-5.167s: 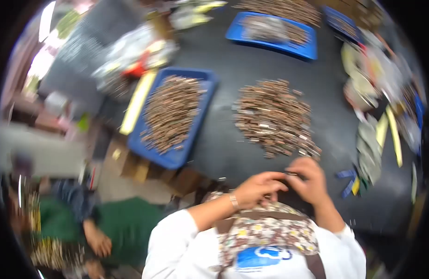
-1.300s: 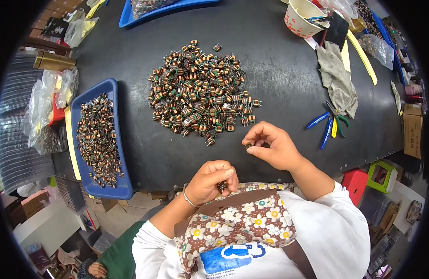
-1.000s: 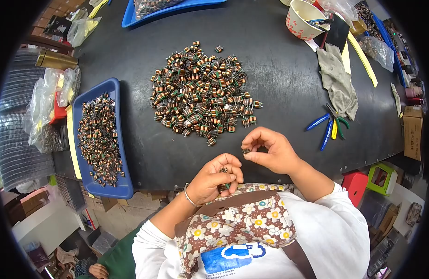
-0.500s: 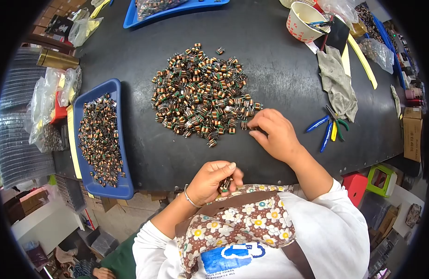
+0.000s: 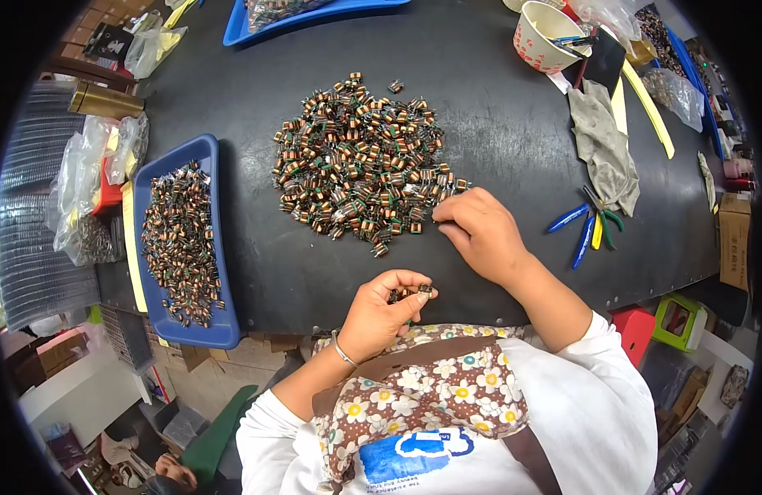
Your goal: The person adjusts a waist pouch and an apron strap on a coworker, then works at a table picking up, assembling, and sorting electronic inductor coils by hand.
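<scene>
A heap of small copper-wound coils [image 5: 360,165] with dark and green parts lies on the black table [image 5: 315,285]. My left hand [image 5: 379,312] is closed around several coils near the table's front edge. One coil [image 5: 425,290] shows at its thumb and fingertips. At the heap's lower right edge is my right hand [image 5: 486,235], palm down. Its thumb and fingers are drawn together beside the coils. What they hold, if anything, is hidden.
On the left stands a blue tray [image 5: 225,289] full of similar coils. Pliers [image 5: 597,227] and a grey cloth [image 5: 603,157] lie on the right, below a paper bowl [image 5: 533,45]. Another blue tray [image 5: 315,25] holds a bag at the back. A co-worker's hand [image 5: 176,469] shows lower left.
My left hand has risen slightly and turned, bringing one coil up to its fingertips. My right hand's fingers have drawn closer together at the heap's edge. The co-worker's arm has shifted.
</scene>
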`<move>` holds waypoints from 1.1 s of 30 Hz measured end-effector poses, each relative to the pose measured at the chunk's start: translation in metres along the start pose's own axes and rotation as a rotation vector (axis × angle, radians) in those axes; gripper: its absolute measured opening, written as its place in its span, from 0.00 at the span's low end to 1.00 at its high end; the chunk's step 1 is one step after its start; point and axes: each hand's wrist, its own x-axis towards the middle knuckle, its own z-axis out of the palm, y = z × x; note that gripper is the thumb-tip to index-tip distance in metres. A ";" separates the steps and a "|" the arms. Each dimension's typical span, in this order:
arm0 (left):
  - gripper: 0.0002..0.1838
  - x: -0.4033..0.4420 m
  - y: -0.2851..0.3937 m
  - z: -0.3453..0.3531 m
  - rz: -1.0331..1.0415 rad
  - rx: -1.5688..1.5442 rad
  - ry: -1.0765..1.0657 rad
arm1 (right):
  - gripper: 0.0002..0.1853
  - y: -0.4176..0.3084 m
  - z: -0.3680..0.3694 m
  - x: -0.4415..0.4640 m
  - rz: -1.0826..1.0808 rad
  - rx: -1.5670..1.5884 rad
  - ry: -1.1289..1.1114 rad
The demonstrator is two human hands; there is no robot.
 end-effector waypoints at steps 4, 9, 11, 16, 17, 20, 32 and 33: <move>0.06 -0.001 -0.002 0.000 0.065 0.031 0.036 | 0.11 0.003 0.006 0.000 -0.048 -0.019 0.045; 0.06 0.000 -0.005 -0.002 0.085 0.010 0.028 | 0.07 -0.003 -0.004 -0.009 -0.005 0.207 -0.076; 0.07 0.001 -0.005 -0.001 0.125 -0.042 0.031 | 0.05 -0.014 -0.010 -0.013 0.099 0.514 -0.242; 0.06 0.003 -0.007 -0.002 0.120 -0.004 0.024 | 0.06 -0.027 -0.007 -0.021 0.118 0.632 -0.308; 0.06 0.002 -0.006 -0.002 0.106 0.020 0.018 | 0.06 -0.024 -0.007 -0.021 0.127 0.666 -0.322; 0.06 0.001 -0.003 -0.001 0.078 0.010 0.014 | 0.08 -0.011 -0.014 -0.008 0.028 0.387 -0.175; 0.07 0.001 -0.004 -0.004 0.085 -0.003 0.059 | 0.10 0.001 -0.018 -0.003 0.181 0.082 -0.222; 0.07 0.001 -0.004 -0.004 0.084 -0.003 0.059 | 0.11 -0.001 -0.016 -0.008 0.210 0.194 -0.297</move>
